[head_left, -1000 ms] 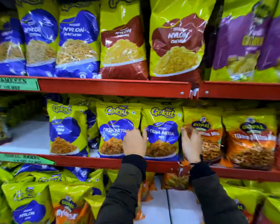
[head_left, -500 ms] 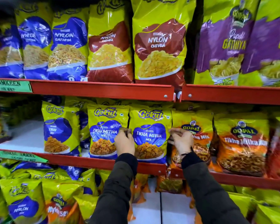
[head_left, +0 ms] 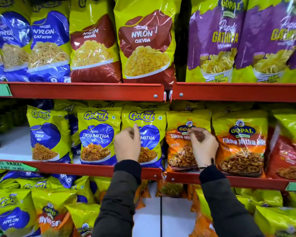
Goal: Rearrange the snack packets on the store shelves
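Observation:
On the middle red shelf (head_left: 92,168) stands a row of yellow-and-blue Gokul Tikha Mitha packets (head_left: 97,134). My left hand (head_left: 126,146) hovers in front of the rightmost Gokul packet (head_left: 149,120), fingers loosely curled, thumb up, holding nothing. My right hand (head_left: 203,146) is just in front of an orange Gopal Tikha Mitha packet (head_left: 179,151), fingers loosely bent and empty. A second Gopal packet (head_left: 239,142) stands to its right. Whether either hand touches a packet I cannot tell.
The top shelf (head_left: 85,91) carries tall Nylon Chevda bags (head_left: 145,41) and purple Papdi Gathiya bags (head_left: 214,40). Bare white shelf board (head_left: 12,144) shows at the middle left. The bottom shelf holds tumbled yellow packets (head_left: 14,211).
Both hands held the sides of the rightmost Gokul packet; now they have let go and sit slightly apart in front of the row. The view has shifted closer.

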